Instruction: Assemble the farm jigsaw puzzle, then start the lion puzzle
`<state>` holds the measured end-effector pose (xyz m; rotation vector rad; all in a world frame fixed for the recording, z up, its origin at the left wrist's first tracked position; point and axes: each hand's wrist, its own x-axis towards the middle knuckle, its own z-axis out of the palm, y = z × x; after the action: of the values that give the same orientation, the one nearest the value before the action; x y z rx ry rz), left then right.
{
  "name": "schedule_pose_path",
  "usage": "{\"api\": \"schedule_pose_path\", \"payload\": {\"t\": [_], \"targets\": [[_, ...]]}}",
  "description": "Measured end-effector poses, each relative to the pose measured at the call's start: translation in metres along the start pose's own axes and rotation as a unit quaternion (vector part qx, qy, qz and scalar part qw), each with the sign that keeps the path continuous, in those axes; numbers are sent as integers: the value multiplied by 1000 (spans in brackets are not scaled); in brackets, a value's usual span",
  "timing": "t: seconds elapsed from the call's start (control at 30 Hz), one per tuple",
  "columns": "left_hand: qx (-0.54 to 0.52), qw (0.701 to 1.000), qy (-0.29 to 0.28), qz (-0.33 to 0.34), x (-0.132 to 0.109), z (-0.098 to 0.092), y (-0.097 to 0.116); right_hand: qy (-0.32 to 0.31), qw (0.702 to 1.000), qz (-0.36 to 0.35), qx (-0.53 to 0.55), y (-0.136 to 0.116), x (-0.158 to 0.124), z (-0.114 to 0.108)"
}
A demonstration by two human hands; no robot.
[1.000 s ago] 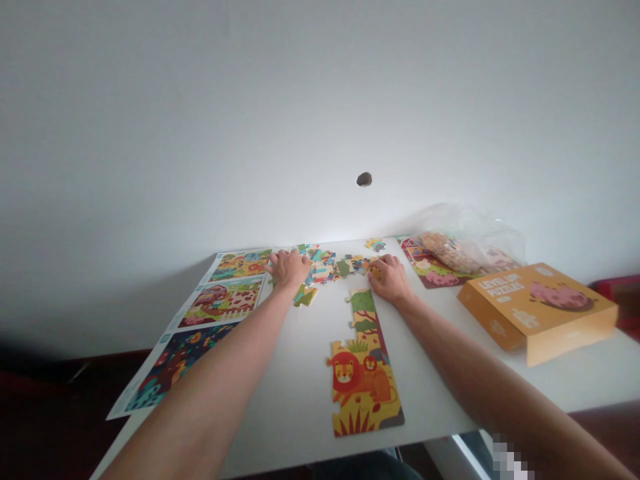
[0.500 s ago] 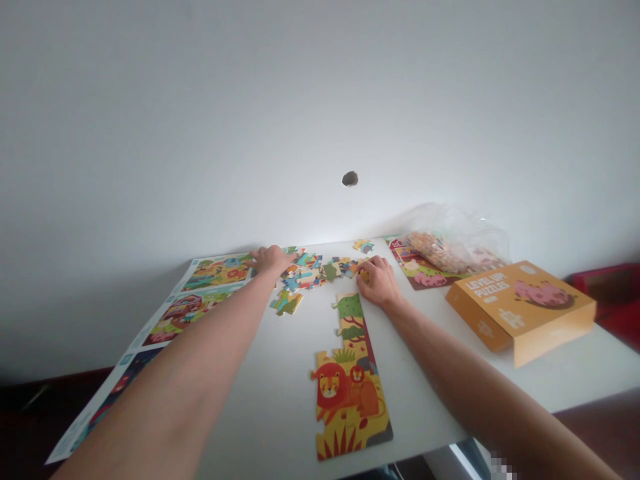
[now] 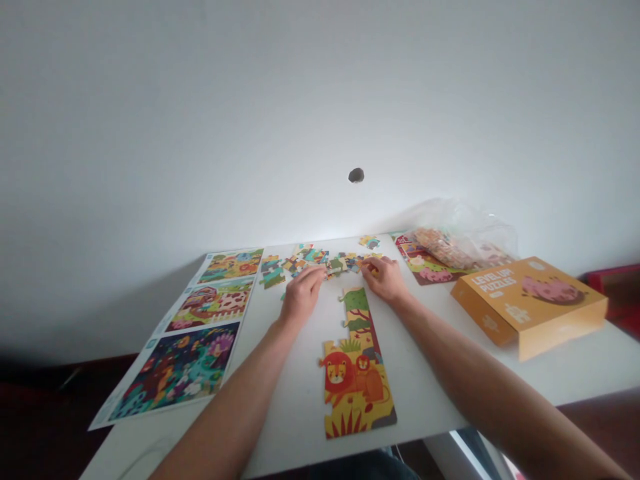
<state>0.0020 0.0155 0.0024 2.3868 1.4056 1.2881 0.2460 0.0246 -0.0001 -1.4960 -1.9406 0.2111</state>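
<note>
My left hand is over the near edge of a pile of loose puzzle pieces, its fingers drawn together; whatever may be in them is hidden. At the pile's right end, my right hand curls its fingers around a small yellowish puzzle piece, mostly covered by the fingers. Between my forearms lies a joined puzzle section with two lions below and a green treetop above, its left edge stepped with knobs.
On the left is a sheet with three printed pictures. An orange puzzle box stands on the right. Behind it, a clear bag of pieces rests on a farm picture. One piece lies near the wall.
My left hand has come back from the far left of the pile, toward me and to the right, and its fingers have closed. My right hand stays at the pile's right end.
</note>
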Motion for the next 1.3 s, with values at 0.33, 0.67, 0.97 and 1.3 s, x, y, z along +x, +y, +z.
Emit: {"api": "schedule_pose_path", "payload": {"t": [0.33,0.67,0.97,1.3], "targets": [[-164,985,-62,7,-7,5,16,-53,964,3,260,-16,-7,8],[-71,989,-129,32,-11,4,2,-53,957,2,286,-16,-9,12],[-21,988,-141,52,-9,-5,-3,-55,974,-57,211,-16,-11,7],[138,983,-105,54,-5,-36,6,-82,982,-162,48,-10,-12,-10]]}}
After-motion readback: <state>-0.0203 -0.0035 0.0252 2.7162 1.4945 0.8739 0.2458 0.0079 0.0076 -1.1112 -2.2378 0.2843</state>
